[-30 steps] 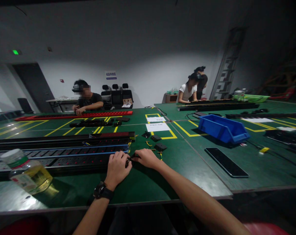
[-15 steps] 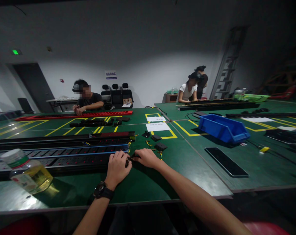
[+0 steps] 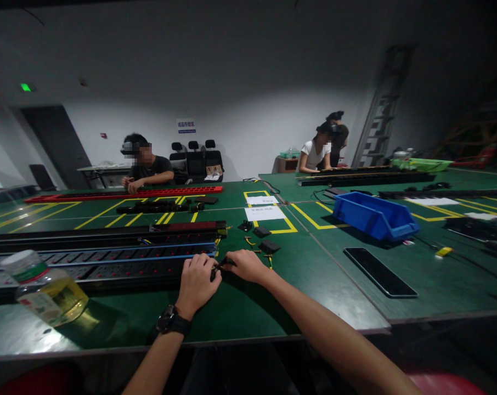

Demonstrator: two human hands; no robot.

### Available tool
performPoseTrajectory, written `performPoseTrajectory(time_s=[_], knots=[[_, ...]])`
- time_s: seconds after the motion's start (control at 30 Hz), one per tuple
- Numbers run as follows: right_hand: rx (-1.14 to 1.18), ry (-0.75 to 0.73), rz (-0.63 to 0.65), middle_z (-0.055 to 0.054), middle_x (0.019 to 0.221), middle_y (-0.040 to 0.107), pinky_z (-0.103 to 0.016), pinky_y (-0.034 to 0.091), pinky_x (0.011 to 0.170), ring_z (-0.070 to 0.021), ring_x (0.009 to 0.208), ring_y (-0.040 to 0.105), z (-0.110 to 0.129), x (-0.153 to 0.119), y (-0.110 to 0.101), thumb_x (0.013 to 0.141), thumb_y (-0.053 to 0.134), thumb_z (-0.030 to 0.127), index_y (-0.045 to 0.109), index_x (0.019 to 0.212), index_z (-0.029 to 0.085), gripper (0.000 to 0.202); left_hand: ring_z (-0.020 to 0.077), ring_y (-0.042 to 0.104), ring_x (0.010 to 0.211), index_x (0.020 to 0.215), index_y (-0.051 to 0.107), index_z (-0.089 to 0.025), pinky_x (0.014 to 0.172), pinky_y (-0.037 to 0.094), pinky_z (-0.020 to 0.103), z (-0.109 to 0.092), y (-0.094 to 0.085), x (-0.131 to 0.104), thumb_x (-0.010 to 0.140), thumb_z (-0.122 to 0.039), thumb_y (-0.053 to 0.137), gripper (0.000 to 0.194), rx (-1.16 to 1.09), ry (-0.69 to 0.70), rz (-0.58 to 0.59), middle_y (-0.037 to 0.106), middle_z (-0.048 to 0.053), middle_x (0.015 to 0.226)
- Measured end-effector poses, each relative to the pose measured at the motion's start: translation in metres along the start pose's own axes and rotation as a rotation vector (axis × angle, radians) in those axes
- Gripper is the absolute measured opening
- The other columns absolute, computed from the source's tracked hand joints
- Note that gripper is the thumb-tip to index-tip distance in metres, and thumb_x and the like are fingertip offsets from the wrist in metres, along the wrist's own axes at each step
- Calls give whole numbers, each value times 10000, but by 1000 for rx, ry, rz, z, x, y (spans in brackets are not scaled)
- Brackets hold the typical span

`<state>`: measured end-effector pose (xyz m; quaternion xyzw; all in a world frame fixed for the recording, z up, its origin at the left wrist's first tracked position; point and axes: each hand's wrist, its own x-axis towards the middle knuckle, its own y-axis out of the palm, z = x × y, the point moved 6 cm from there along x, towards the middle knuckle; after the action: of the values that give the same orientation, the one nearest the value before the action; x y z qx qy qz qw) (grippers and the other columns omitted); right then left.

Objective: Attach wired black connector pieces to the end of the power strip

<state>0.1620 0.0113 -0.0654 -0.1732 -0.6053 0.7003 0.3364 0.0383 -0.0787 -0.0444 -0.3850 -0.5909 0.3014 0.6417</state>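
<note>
My left hand (image 3: 199, 278), with a black watch on its wrist, is curled over the right end of the nearest long black power strip (image 3: 141, 270), which has rows of sockets with red dots. My right hand (image 3: 245, 265) meets it there, its fingers pinched at a small dark piece (image 3: 220, 267) between the hands. The fingers cover most of that piece, so its kind cannot be made out. Behind them lie further black strips (image 3: 108, 233) with blue edging. Small black blocks (image 3: 270, 246) and short yellow-green wires (image 3: 249, 241) rest just beyond my right hand.
A drink bottle (image 3: 46, 291) stands at the left over the strips' front edge. To the right are a phone (image 3: 380, 272) and a blue bin (image 3: 374, 216). Paper labels (image 3: 265, 213) lie mid-table. Across the table a person (image 3: 150, 167) works at a red rail (image 3: 182, 191); others are farther right.
</note>
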Motion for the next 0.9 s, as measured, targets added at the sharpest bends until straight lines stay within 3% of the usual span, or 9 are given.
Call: performPoseTrajectory(time_s=[0.9], knots=[[-7,-15,-19,-75,1051,760,-281,421,751,-239,957,707,0,0,1,1014,535,519,699,1075,235,333,271,588,988,954,698,-212,857,388,431,-1,-1,0,892,-268,609,122,0,5,0,683,69,980]])
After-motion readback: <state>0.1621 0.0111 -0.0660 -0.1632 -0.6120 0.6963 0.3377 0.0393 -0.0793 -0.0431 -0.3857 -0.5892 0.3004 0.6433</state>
